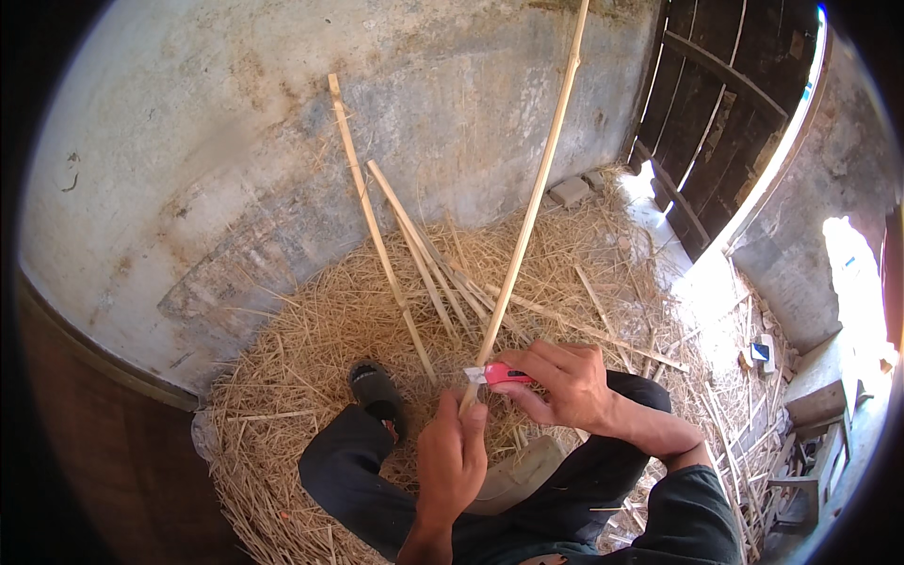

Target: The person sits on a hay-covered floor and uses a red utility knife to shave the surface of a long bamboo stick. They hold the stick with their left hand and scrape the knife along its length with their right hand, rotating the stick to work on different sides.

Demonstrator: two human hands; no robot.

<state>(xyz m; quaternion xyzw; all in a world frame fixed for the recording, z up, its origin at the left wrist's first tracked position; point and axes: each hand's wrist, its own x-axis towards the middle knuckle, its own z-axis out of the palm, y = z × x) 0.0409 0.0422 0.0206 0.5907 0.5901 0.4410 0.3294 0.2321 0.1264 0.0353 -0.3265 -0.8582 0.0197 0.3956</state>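
Observation:
My left hand point(454, 454) is closed around the lower end of a long pale bamboo strip point(533, 200), which slants up and away past the top of the picture. In my right hand point(563, 384) is a red utility knife point(506, 373), gripped with its short blade pointing left. The blade lies at the strip, just above my left fingers; whether it cuts into it I cannot tell. Both hands are between my knees, over the straw-like shavings. The fingertips of my left hand are partly hidden behind the strip.
Several other strips lean on the wall or lie on the shavings, among them a tall strip point(369, 212) at the left. Shavings point(311, 363) cover the floor. A dark slipper point(377, 391) is on my foot. Beyond are bricks point(569, 192), a wooden door point(720, 104) and a small device point(762, 354).

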